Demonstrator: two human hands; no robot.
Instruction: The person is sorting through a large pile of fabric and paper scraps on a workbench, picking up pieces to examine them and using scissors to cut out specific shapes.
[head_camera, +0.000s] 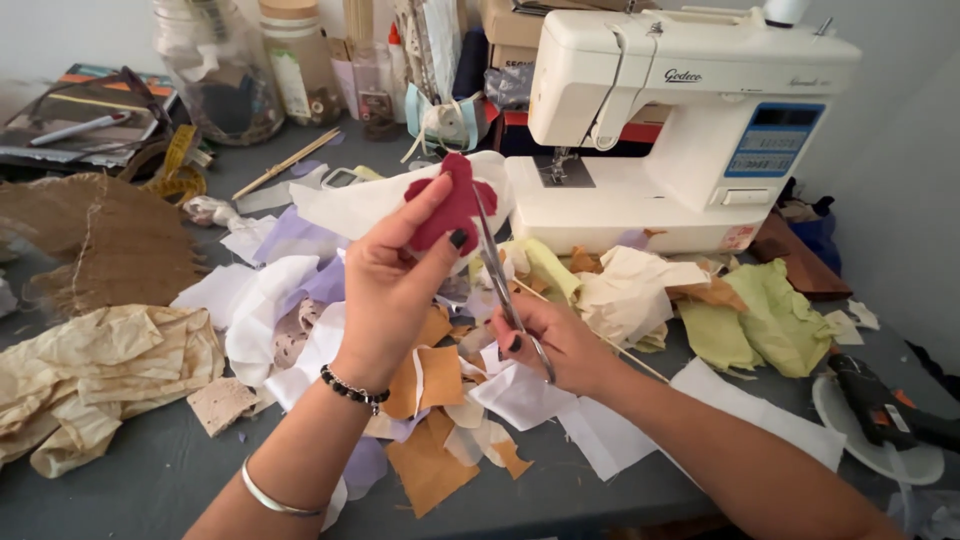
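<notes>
Crimson flower-shaped fabric piece (452, 205) sits pinched in the left hand (395, 285); the right hand (560, 345) is closed on silver metal scissors (500, 270) touching its right edge, above paper scraps on the grey tabletop (150, 480).

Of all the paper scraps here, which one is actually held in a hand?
The dark red piece, pinched in the left hand beside the scissors; the white, orange and green scraps lie on the table.

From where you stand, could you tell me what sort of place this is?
Probably a home sewing or craft corner: a white sewing machine, loose coloured paper and fabric scraps on the grey table, and a black glue gun.
</notes>
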